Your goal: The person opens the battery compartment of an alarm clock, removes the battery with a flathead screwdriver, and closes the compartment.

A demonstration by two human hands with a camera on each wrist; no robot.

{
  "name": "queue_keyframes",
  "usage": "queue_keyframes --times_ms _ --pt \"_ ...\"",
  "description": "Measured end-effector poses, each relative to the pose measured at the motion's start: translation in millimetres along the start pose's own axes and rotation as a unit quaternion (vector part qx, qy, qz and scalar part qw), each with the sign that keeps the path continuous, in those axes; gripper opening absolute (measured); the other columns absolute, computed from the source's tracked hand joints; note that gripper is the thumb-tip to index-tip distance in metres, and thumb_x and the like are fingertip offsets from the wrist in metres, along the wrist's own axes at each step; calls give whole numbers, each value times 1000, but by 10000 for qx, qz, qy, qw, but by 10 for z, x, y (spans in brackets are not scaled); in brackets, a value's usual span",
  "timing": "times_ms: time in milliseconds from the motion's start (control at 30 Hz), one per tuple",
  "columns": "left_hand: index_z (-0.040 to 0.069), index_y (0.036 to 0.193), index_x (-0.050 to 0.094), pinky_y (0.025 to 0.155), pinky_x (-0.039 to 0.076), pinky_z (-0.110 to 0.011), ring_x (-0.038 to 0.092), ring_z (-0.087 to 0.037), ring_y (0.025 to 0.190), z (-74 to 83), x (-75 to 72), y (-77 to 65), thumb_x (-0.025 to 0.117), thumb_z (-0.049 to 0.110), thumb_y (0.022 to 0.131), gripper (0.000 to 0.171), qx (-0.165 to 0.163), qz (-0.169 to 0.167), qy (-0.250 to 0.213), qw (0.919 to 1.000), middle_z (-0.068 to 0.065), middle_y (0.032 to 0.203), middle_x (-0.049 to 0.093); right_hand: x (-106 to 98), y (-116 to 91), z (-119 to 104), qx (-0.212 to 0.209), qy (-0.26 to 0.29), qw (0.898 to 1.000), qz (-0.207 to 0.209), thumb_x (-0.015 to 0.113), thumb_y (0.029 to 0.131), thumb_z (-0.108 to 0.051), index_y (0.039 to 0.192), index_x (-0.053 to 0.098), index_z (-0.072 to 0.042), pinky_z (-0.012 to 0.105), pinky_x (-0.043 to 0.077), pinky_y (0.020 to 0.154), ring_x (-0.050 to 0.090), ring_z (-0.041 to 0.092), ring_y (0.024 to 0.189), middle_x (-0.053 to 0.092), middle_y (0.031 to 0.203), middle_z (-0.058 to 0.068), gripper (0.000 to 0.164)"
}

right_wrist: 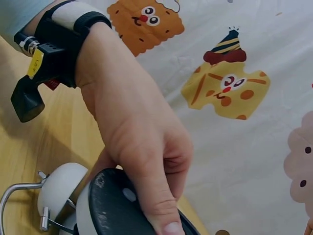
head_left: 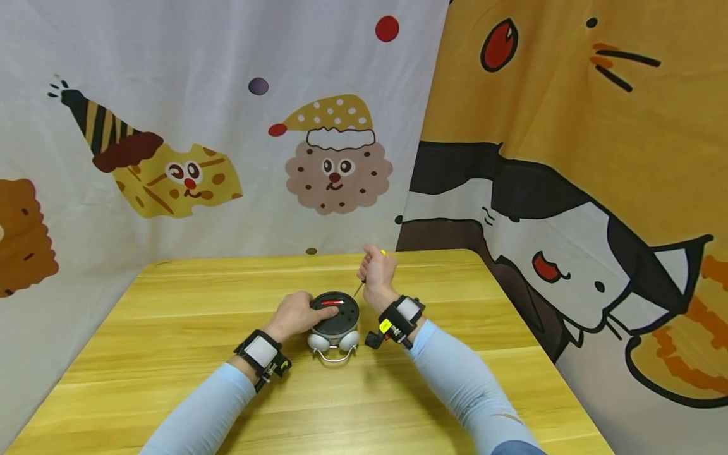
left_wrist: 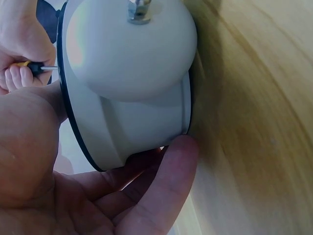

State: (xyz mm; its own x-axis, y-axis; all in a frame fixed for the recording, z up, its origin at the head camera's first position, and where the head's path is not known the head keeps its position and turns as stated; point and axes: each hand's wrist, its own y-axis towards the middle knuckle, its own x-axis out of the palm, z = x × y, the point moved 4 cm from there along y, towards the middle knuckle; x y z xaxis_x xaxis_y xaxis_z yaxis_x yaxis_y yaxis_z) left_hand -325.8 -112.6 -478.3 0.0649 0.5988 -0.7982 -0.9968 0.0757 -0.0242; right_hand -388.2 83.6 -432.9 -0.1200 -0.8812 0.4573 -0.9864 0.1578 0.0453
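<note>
A white twin-bell alarm clock (head_left: 348, 325) lies on its face, black back up, its bells (head_left: 318, 342) and wire handle toward me. A red battery (head_left: 332, 303) shows in the back. My left hand (head_left: 292, 315) grips the clock's left side, thumb across the back; in the left wrist view its fingers curl under the white casing (left_wrist: 146, 120). My right hand (head_left: 378, 275) holds a screwdriver (head_left: 359, 289) with a yellow and black handle (left_wrist: 34, 67). Its thin shaft points down by the clock's upper right edge; I cannot tell whether the tip touches.
The clock rests on a light wood-grain table (head_left: 170, 303), whose far edge meets a white curtain (head_left: 199, 50) printed with cartoon figures. An orange curtain (head_left: 569, 114) with cat drawings hangs along the right side. Both wrists wear black straps with cameras.
</note>
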Motion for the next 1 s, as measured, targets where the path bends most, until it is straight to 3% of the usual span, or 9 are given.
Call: queue_keyframes --times_ms 633,1000 --pt "8 82 69 57 39 -29 57 -19 66 7 0 -7 86 60 93 56 23 10 -17 10000 -3 72 58 69 -137 218 -135 -111 9990 -405 62 102 -16 56 36 -23 26 29 53 28 9 49 28 54 -10 53" --pt "8 84 70 58 39 -29 58 -19 67 4 -1 -11 86 60 93 55 -16 -4 -34 10000 -4 74 61 70 -141 302 -291 -276 9982 -439 63 101 -17 56 41 -22 28 32 54 33 11 49 33 53 -9 50"
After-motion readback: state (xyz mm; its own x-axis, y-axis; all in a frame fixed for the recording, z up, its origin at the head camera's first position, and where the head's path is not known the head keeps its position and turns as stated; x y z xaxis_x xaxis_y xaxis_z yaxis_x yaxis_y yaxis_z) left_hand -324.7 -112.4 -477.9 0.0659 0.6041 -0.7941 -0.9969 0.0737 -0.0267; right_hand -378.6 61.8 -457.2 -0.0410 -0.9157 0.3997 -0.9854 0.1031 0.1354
